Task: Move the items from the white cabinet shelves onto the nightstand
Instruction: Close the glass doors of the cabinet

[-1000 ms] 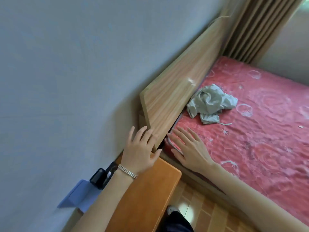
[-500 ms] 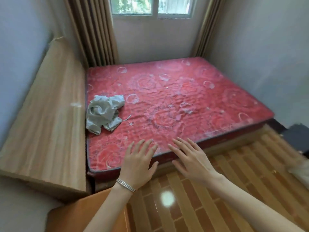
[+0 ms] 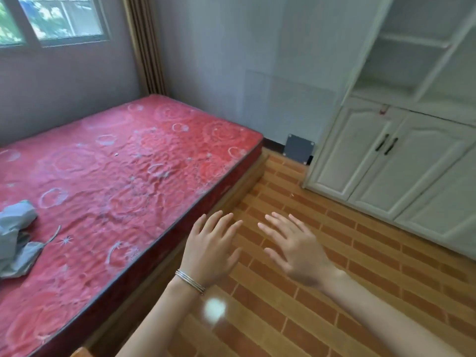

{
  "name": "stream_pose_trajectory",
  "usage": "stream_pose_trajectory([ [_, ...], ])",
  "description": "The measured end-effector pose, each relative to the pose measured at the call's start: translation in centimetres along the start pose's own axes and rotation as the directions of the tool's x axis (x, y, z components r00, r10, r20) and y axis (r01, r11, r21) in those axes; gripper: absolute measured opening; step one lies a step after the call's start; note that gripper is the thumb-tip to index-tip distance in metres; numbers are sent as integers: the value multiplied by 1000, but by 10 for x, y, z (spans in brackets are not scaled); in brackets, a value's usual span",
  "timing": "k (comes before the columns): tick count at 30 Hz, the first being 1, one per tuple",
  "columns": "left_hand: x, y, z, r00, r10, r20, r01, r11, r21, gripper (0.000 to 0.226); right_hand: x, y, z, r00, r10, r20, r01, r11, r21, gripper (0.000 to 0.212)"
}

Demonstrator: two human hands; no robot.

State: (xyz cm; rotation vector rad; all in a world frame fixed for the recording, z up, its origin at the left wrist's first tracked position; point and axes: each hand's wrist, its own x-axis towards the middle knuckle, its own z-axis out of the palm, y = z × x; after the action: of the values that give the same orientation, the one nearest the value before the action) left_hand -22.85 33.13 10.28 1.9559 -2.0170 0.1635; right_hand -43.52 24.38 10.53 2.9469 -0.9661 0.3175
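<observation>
Approach step, nothing carried: left hand (image 3: 210, 249) and right hand (image 3: 300, 249) spread, empty, over the floor (image 3: 347, 292). Cabinet (image 3: 401, 140) ahead-right, well apart; shelves (image 3: 412, 42) blurred, items not discernible. Next: close in, reach a shelf.

Soft daylight from window (image 3: 51, 19) top left, room evenly bright. Glare spot on floor (image 3: 360, 279) near bottom centre. Slight motion blur, wide-angle bending at edges.
</observation>
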Motion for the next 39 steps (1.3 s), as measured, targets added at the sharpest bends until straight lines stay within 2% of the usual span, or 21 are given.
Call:
stream_pose_trajectory([
  [5, 35, 97, -7, 985, 168, -42, -169, 985, -35, 53, -87, 53, -47, 987, 158, -36, -160, 983, -87, 50],
  [10, 71, 194, -15, 927, 366, -81, -371, 927, -60, 53, -162, 93, -98, 938, 322, -126, -338, 931, -135, 52],
  [14, 103, 266, -20, 857, 497, -139, -508, 859, -60, 53, -217, 120, -139, 879, 425, -215, -464, 866, -186, 51],
  [20, 133, 354, -19, 783, 593, -188, -614, 785, -81, 54, -285, 158, -175, 770, 551, -322, -624, 755, -202, 48],
  [27, 175, 386, 14, 752, 639, -161, -655, 752, -76, 54, -301, 203, -168, 706, 610, -360, -700, 677, -227, 48],
  [34, 256, 375, 36, 753, 638, -164, -652, 757, -49, 55, -252, 274, -161, 727, 595, -343, -680, 696, -232, 51],
  [39, 338, 359, 36, 767, 611, -196, -626, 780, -19, 54, -191, 332, -178, 753, 531, -388, -642, 721, -260, 49],
])
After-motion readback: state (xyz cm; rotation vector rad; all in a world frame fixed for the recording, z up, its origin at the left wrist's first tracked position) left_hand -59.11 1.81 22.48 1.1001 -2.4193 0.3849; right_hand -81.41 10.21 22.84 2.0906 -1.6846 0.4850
